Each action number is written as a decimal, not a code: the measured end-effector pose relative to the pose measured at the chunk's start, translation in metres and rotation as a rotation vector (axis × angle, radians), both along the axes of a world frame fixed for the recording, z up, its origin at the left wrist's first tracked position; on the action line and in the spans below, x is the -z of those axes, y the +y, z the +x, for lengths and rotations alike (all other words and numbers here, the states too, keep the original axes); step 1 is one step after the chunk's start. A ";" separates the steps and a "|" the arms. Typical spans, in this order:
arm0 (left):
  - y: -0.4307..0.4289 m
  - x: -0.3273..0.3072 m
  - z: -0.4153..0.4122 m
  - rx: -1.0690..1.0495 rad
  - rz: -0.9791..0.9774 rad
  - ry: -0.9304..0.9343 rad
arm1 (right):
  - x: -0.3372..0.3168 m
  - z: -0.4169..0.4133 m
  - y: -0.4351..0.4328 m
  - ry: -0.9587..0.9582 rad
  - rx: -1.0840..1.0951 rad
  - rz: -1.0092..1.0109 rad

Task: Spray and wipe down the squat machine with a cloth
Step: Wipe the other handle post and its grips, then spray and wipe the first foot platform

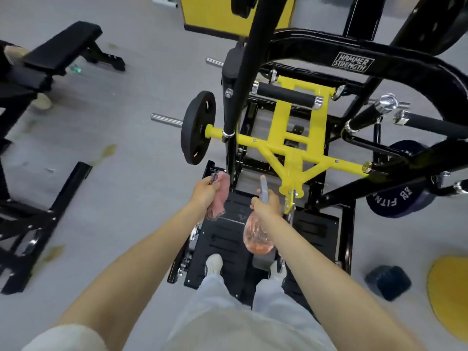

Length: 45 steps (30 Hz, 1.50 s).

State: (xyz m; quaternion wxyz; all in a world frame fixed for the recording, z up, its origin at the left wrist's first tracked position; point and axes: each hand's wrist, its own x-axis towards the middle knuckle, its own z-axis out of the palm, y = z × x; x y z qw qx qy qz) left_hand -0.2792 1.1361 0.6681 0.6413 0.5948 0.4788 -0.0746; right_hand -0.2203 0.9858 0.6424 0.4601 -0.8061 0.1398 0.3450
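The squat machine fills the middle and right: a yellow lever frame, black uprights and a black foot platform that I stand on. My left hand grips a bunched pink cloth right beside the base of the black upright post. My right hand holds a clear pinkish spray bottle, its grey nozzle pointing up toward the yellow frame's lower bracket. Both arms reach forward over the platform.
A black weight plate sits on the left sleeve; a dark blue plate hangs low on the right. A black bench stands at upper left, another black frame at left. A dark dumbbell lies on the grey floor at right.
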 end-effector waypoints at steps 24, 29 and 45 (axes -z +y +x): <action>-0.055 0.133 -0.072 0.002 0.081 0.195 | 0.109 -0.058 -0.034 0.232 -0.156 0.017; -0.073 0.162 -0.090 0.215 0.153 0.309 | 0.144 -0.070 -0.042 0.207 -0.200 -0.019; -0.023 0.391 -0.096 0.227 0.318 0.151 | 0.380 -0.090 0.004 -0.153 0.052 -0.062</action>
